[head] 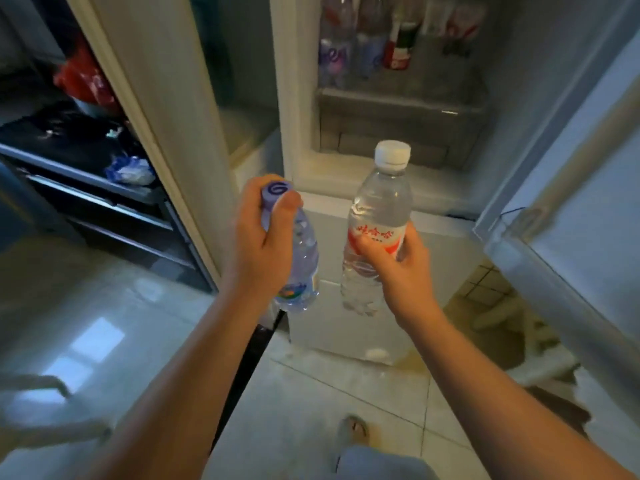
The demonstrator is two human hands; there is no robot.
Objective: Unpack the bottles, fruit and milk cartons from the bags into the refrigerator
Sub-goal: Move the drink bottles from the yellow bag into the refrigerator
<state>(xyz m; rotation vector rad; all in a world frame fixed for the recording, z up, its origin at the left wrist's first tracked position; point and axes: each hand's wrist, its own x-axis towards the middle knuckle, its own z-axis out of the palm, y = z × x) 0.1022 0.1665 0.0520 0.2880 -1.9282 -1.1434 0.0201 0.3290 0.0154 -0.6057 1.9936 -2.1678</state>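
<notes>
Pale tile covers the floor [311,393] at the bottom of the view, where a bare foot [353,429] stands beside a grey-clad knee. Both forearms reach forward and up from there, each hand carrying a water bottle in front of the open refrigerator [298,98].

The left hand [263,237] is wrapped round the top of the purple-capped bottle [301,265], with the thumb lying over the neck just under the cap. This bottle tilts, its base pointing down and to the right, and its label shows below the wrist. The right hand [398,258] grips the white-capped bottle [381,202] round its red label, with the fingers curled across the front. This bottle stands nearly upright, its cap higher than the other bottle's. The two bottles are near each other but do not touch, and both are held in the air outside the refrigerator.

Beyond them, the refrigerator door [571,168] swings open to the right. High inside, a shelf [398,98] carries a row of bottles [349,53], some with purple labels and one with red and white. They are too blurred to count.

To the left, past a tall pale panel, dark shelves hold a red bag [83,81] and a crumpled blue and white bag [130,169].
</notes>
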